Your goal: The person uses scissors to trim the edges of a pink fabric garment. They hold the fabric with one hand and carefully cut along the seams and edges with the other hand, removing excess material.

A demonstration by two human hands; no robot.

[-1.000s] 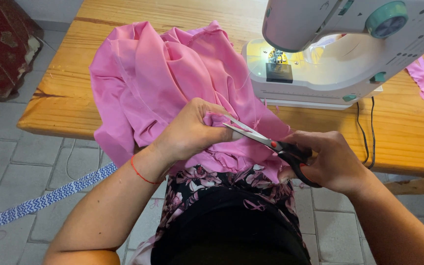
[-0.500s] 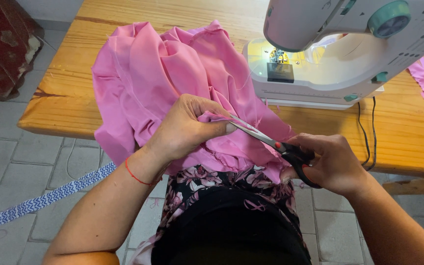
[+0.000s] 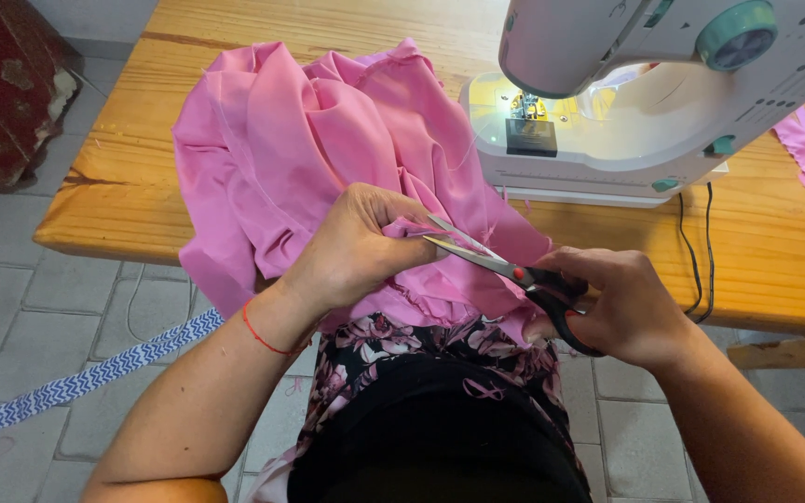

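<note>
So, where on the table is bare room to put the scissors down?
Bare wood lies left of the pink cloth, and right of the cables under the machine. Crowded: the middle, where both hands work.

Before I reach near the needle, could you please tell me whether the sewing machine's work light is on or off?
On. The sewing machine casts a yellow glow over its bed around the needle.

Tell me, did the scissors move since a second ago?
No, hardly: the scissors sit the same way below the sewing machine, blades at the pink cloth.
</note>
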